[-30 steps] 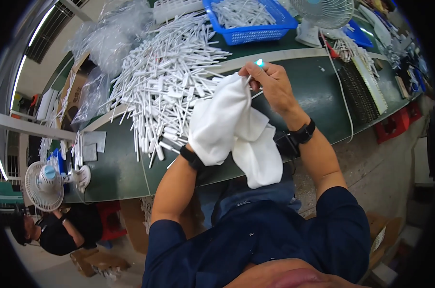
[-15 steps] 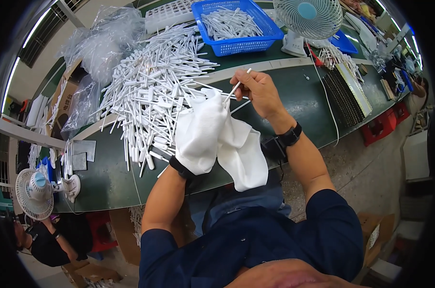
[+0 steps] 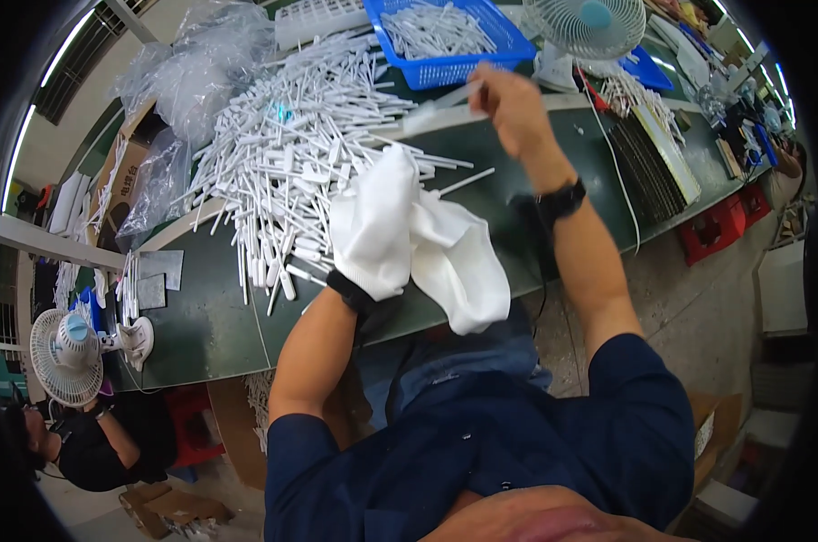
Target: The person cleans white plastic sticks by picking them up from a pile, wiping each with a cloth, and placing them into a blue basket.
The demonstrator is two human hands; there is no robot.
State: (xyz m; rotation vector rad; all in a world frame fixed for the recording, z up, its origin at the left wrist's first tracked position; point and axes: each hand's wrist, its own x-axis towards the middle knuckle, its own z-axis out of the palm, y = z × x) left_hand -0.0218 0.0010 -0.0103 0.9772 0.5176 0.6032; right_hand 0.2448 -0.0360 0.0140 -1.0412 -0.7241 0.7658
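Note:
A white cloth [image 3: 373, 217] covers my left hand, so its fingers are hidden. A loose part of the cloth hangs to the right over the table edge. My right hand [image 3: 514, 113] is raised just in front of the blue basket [image 3: 463, 72], its fingers closed on a white plastic stick piece [image 3: 440, 107]. Motion blurs this piece, which points left toward the pile. Beyond and left of the cloth, a large heap of similar white stick pieces [image 3: 282, 154], many with a wider flat end, spreads over the green table [image 3: 210, 334].
More white sticks fill the blue basket. A fan [image 3: 589, 27] stands at the back right, another fan [image 3: 65, 357] at the left edge. Clear plastic bags [image 3: 210, 72] and a carton [image 3: 133, 181] lie left of the heap. A person [image 3: 102, 443] sits at lower left.
My right hand has moved away from the cloth, up toward the basket, carrying the white stick piece. The cloth-covered left hand has shifted only slightly.

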